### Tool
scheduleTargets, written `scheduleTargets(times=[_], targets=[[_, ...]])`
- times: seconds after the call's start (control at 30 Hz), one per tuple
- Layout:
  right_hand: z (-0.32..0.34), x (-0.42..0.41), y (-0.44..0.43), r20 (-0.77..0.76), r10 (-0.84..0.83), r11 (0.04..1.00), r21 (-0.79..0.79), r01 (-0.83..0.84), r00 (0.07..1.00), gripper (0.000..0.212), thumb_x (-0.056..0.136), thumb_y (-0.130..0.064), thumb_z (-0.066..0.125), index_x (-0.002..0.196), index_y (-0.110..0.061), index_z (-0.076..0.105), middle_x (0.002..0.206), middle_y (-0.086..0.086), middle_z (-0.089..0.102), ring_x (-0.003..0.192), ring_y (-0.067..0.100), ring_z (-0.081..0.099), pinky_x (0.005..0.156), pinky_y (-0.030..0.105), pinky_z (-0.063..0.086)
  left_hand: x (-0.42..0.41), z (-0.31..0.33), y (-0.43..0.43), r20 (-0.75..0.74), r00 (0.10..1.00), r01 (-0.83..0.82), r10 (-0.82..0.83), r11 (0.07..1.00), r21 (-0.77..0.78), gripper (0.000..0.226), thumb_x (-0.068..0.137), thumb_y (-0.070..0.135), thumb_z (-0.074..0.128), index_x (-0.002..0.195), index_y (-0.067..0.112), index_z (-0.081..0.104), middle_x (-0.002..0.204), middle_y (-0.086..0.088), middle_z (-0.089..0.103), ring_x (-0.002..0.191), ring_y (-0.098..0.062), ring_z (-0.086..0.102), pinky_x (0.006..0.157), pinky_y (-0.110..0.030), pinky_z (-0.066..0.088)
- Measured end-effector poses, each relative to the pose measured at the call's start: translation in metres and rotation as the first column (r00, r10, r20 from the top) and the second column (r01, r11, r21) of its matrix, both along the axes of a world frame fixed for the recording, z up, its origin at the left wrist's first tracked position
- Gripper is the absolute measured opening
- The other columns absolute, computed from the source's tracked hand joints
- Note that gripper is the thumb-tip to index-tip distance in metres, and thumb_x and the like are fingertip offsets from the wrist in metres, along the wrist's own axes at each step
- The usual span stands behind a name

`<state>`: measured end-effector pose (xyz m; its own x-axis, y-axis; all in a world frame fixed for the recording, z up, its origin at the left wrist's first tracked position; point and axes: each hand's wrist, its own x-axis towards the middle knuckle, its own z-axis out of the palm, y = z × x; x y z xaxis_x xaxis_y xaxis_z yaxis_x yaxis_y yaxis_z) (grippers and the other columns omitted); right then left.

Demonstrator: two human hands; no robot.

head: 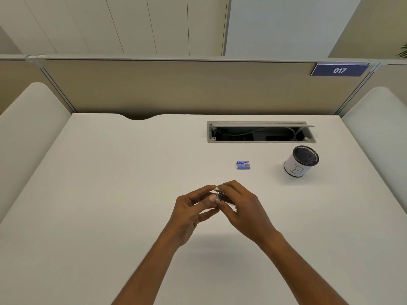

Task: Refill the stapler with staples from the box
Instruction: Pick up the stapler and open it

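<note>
A small stapler [222, 197], pale with a dark metal channel showing, is held above the middle of the white desk. My right hand [240, 209] curls round its right side and covers most of it. My left hand [193, 209] pinches its left end between thumb and forefinger. A small blue staple box [243, 165] lies closed on the desk beyond my hands, a little to the right, with nothing touching it.
A black mesh pen cup [301, 161] with a white label marked B stands at the right. Behind it is an open cable tray slot [261, 132] in the desk. Beige partition panels close off the back and sides.
</note>
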<state>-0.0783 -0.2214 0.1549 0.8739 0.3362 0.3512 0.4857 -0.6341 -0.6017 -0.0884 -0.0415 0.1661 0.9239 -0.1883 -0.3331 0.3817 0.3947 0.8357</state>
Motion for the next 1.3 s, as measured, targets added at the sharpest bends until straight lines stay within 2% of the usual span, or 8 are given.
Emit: scheduleTargets(times=[0.27,0.53,0.63,0.77,0.9,1.07,1.2,1.3], targets=[[-0.003,-0.004,0.003,0.059,-0.014,0.998,-0.057,0.017,0.998,0.022,0.1,-0.031,0.061,0.115,-0.016,0.067,0.105,-0.005,0.068,0.086,0.01,0.065,0.071,0.028,0.058,-0.004,-0.005,0.001,-0.018,1.0,0.007,-0.007,1.0,-0.013,0.029,0.086,0.011,0.073,0.114,0.008,0.077,0.113,-0.021,0.076,0.109,-0.035,0.072,0.091,-0.039,0.059],[0.003,-0.005,0.005,-0.138,-0.002,0.983,0.181,0.027,0.99,0.023,0.095,-0.031,0.068,0.115,-0.019,0.067,0.095,-0.01,0.07,0.085,0.008,0.066,0.075,0.02,0.053,-0.003,-0.004,0.002,-0.032,0.999,0.027,-0.028,0.999,-0.031,0.027,0.087,0.013,0.073,0.114,0.009,0.077,0.107,-0.019,0.077,0.099,-0.029,0.074,0.089,-0.039,0.06],[0.002,-0.007,0.008,-0.224,-0.003,0.97,0.237,0.058,0.975,0.011,0.096,-0.032,0.067,0.102,-0.023,0.069,0.082,-0.01,0.069,0.074,0.012,0.063,0.066,0.018,0.048,-0.001,-0.007,0.001,-0.008,0.999,0.048,-0.047,0.998,0.048,0.029,0.089,0.029,0.072,0.113,0.013,0.078,0.107,-0.013,0.077,0.102,-0.03,0.073,0.092,-0.044,0.06],[0.0,-0.007,0.01,-0.238,-0.101,0.951,0.263,0.165,0.966,0.021,0.093,-0.035,0.072,0.102,-0.017,0.07,0.079,-0.011,0.067,0.068,0.008,0.059,0.065,0.013,0.044,0.011,-0.028,0.004,0.031,0.989,-0.149,0.147,0.939,0.31,0.044,0.089,0.055,0.065,0.108,0.018,0.08,0.111,0.002,0.078,0.1,-0.021,0.073,0.084,-0.042,0.064],[0.016,-0.006,0.012,-0.604,0.075,0.741,0.567,0.361,0.794,0.03,0.094,-0.04,0.064,0.103,-0.013,0.073,0.093,0.007,0.074,0.054,0.014,0.047,0.052,0.026,0.035,0.025,-0.066,0.016,0.213,0.967,-0.249,0.143,0.722,0.646,0.046,0.094,0.059,0.057,0.118,0.024,0.074,0.117,0.018,0.071,0.107,-0.001,0.066,0.086,-0.014,0.053],[0.032,-0.003,0.01,-0.723,0.401,0.444,0.691,0.571,0.563,0.045,0.092,-0.046,0.053,0.102,-0.006,0.069,0.094,0.012,0.074,0.054,0.015,0.051,0.044,0.019,0.034,0.037,-0.113,0.031,0.292,0.955,-0.236,-0.053,0.462,0.855,0.053,0.101,0.054,0.046,0.129,0.015,0.068,0.131,0.001,0.069,0.126,-0.017,0.061,0.105,-0.032,0.048],[0.035,-0.002,0.01,-0.698,0.496,0.286,0.693,0.662,0.517,0.042,0.089,-0.047,0.056,0.097,-0.007,0.068,0.085,0.008,0.072,0.056,0.008,0.056,0.041,0.015,0.04,0.042,-0.139,0.033,0.174,0.972,-0.115,-0.16,0.322,0.94,0.058,0.103,0.051,0.042,0.147,0.013,0.05,0.154,-0.001,0.049,0.148,-0.019,0.036,0.119,-0.038,0.034],[0.036,0.001,0.007,-0.675,0.546,0.183,0.675,0.715,0.497,0.038,0.089,-0.046,0.061,0.098,-0.01,0.07,0.092,0.007,0.073,0.061,0.009,0.061,0.038,0.016,0.04,0.048,-0.148,0.034,0.148,0.954,-0.093,-0.261,0.212,0.973,0.062,0.104,0.048,0.039,0.154,0.011,0.038,0.164,-0.002,0.033,0.155,-0.019,0.019,0.124,-0.038,0.024]])
